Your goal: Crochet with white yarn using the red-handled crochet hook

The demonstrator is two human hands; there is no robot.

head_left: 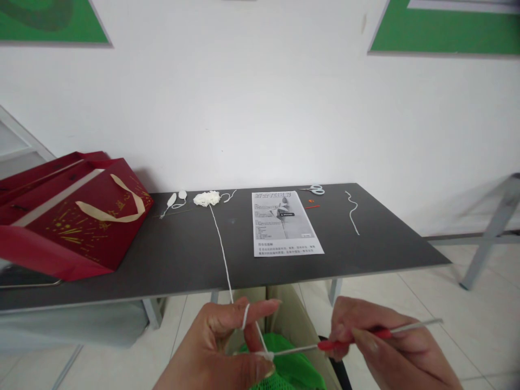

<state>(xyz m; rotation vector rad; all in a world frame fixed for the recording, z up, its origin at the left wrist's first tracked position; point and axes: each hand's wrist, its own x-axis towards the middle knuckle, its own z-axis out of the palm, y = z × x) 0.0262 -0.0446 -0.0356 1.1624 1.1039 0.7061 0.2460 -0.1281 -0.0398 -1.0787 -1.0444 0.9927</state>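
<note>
My left hand (221,346) is closed in a pinch on a small white crochet piece (267,355), with white yarn (222,254) looped over its index finger. The yarn runs up across the dark table (162,260) to a small white yarn ball (207,199) near the wall. My right hand (385,349) grips a crochet hook with a red handle (345,341). The hook's metal tip sits at the crochet piece between my left thumb and fingers.
A red gift bag (69,216) lies at the table's left. A printed instruction sheet (284,222), scissors (314,189), a loose white yarn strand (352,211) and small white crocheted pieces (176,199) lie on the table. A green mesh thing (294,363) sits below my hands.
</note>
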